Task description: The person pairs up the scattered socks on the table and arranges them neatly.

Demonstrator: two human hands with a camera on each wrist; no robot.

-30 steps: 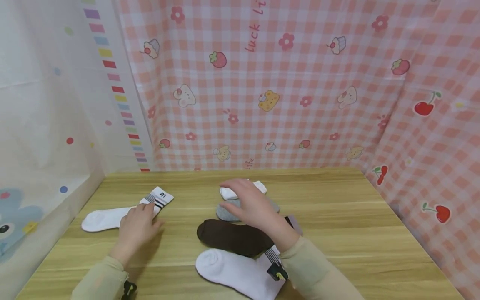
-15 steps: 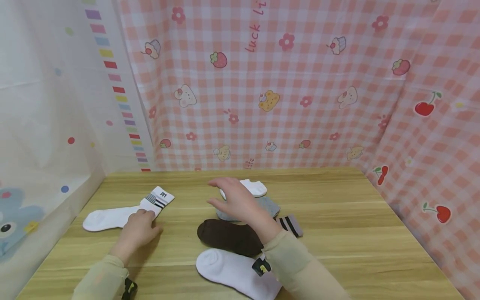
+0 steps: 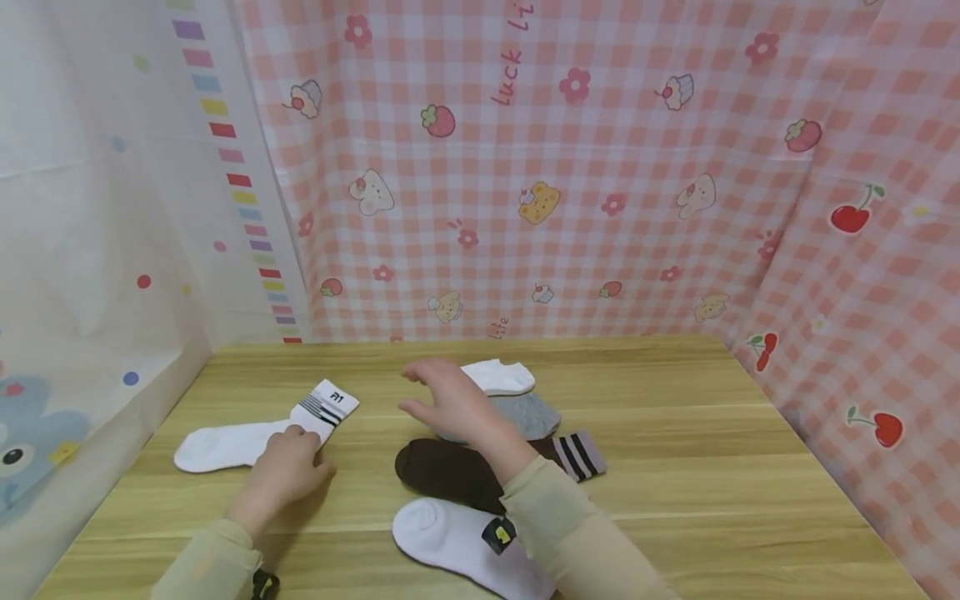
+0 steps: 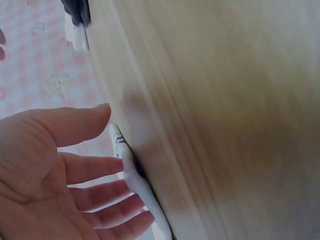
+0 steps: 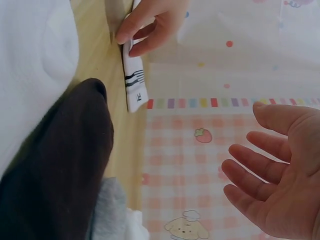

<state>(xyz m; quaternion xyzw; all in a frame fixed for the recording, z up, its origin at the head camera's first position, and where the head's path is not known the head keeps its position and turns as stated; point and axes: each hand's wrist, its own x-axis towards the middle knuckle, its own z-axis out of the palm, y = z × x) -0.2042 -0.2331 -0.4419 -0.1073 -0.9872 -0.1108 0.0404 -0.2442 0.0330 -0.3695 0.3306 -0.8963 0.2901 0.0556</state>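
Observation:
My left hand (image 3: 288, 467) touches a white ankle-high sock (image 3: 225, 444) at the table's left, its fingertips on the part below the striped cuff. In the left wrist view the fingers (image 4: 107, 195) reach out fairly straight to the sock's edge, with the thumb apart. My right hand (image 3: 453, 404) hovers with spread fingers and holds nothing; it partly covers a short white sock (image 3: 502, 377) and a grey sock (image 3: 528, 417). Below its wrist lie a dark brown sock (image 3: 446, 471) with a striped cuff and a larger white sock (image 3: 450, 533), partly hidden by the right sleeve.
The socks lie on a wood-grain table (image 3: 712, 500). A pink checked cloth (image 3: 600, 242) hangs along its back and right side, and a white dotted cloth (image 3: 90, 208) along the left.
The left hand has drawn the white striped sock slightly right and toward me. The right hand has moved left above the table, uncovering more of the grey sock and the brown sock's striped cuff.

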